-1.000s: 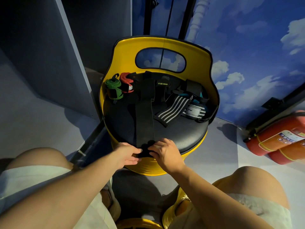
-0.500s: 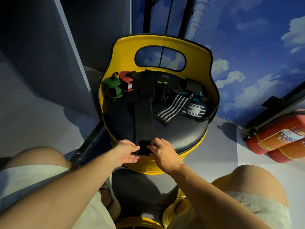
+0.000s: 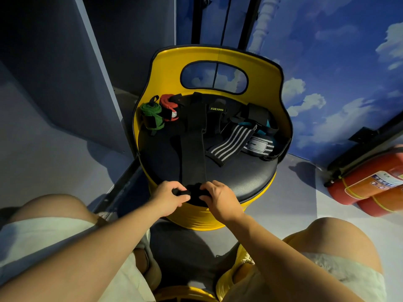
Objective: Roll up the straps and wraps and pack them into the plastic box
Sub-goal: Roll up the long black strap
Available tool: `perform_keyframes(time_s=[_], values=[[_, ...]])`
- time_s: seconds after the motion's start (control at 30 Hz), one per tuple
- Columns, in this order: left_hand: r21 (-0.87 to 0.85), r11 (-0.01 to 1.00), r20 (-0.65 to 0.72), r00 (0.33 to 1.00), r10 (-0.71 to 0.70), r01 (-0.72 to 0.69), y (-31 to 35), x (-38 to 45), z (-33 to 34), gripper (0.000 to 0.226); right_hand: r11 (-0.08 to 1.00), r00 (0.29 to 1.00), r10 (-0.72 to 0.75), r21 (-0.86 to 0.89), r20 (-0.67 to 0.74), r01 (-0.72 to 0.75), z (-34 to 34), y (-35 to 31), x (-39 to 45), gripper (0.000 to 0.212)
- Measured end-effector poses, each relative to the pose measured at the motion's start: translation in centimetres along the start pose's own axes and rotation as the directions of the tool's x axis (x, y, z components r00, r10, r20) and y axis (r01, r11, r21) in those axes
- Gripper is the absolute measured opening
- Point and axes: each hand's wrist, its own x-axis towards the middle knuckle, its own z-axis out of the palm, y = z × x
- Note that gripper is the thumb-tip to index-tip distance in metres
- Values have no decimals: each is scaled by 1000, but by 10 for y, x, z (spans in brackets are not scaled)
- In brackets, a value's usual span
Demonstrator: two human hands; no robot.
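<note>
Two hands: left hand [image 3: 169, 198] and right hand [image 3: 219, 198] both pinch the rolled near end of the long black fabric strap [image 3: 193, 149].
Strap: lies flat toward 12 o'clock on the black round padded seat [image 3: 239, 173] of the yellow chair [image 3: 168, 73].
Rolled wraps: green wrap [image 3: 151, 117], red wrap [image 3: 169, 106] at 11 o'clock.
Striped black-and-white wrap [image 3: 230, 144]: at 1 o'clock.

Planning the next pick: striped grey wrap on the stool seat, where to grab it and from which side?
Judging by its pose, take the striped grey wrap at its free near end, coming from the stool's front edge. That end lies flat on open black seat; the far end runs under a black strap, so pinching there would drag the pile. Both hands are now on the long black strap.
</note>
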Motion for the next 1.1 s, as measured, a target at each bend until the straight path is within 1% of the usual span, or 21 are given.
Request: perform_keyframes(time_s=[0.03, 0.07, 0.1, 0.17, 0.23, 0.3, 0.37, 0.53, 0.6, 0.67, 0.77, 0.83, 0.9, 1.0, 1.1], values=[[113, 992, -43, 997, 58, -53, 0, 1, 0, 23, 999, 1000, 20, 25, 5, -20, 1, 0, 1, 30], [185, 978, -70, 991, 113, -98, -1, 2, 1, 24, 998, 999, 38, 46, 12, -38, 2, 0, 1, 31], [221, 967, -79, 985, 152, -131, -1, 3, 2, 26, 997, 998, 54, 59, 19, -55, 3, 0, 2, 32], [254, 954, -81, 979, 187, -161, -1, 4, 4, 29, 994, 996, 82, 64, 21, -83, 5, 1, 3, 32], [229, 962, -103, 979, 175, -148, -1, 4, 5, 29, 994, 995, 96, 58, 30, -97, 5, 2, 6, 33], [148, 982, -136, 982, 134, -114, -1, 4, 4, 24, 994, 994, 94, 46, 48, -96, 5, 2, 8, 34], [113, 989, -140, 984, 112, -97, -1, 6, 3, 19, 996, 995, 84, 36, 43, -86, 4, 2, 10, 34], [133, 984, -163, 976, 142, -120, 1, 11, 4, 16, 998, 995, 55, 16, -86, -54, 3, 2, 11, 21], [169, 977, -178, 971, 157, -127, 2, 12, 4, 15, 999, 992, 22, -39, -127, -27, 6, 4, 11, 18], [216, 964, -205, 959, 198, -153, 2, 12, 4, 13, 995, 988, -13, -100, -155, -3, 8, 5, 10, 20], [324, 911, -233, 912, 339, -256, 1, 11, 3, 16, 992, 987, -69, -116, -144, 52, 9, 7, 8, 25], [398, 860, -218, 878, 427, -320, -1, 14, 2, 22, 991, 990, -88, -113, -109, 76, 8, 9, 7, 31], [458, 812, -189, 853, 486, -361, -4, 16, 1, 28, 990, 991, -91, -118, -94, 79, 7, 9, 6, 36], [524, 766, -111, 862, 495, -372, -6, 14, 0, 42, 992, 995, -60, -119, -75, 50, 7, 7, 7, 38], [563, 744, -104, 862, 496, -360, -7, 15, 0, 46, 995, 997, -39, -97, -68, 32, 7, 6, 9, 41]])
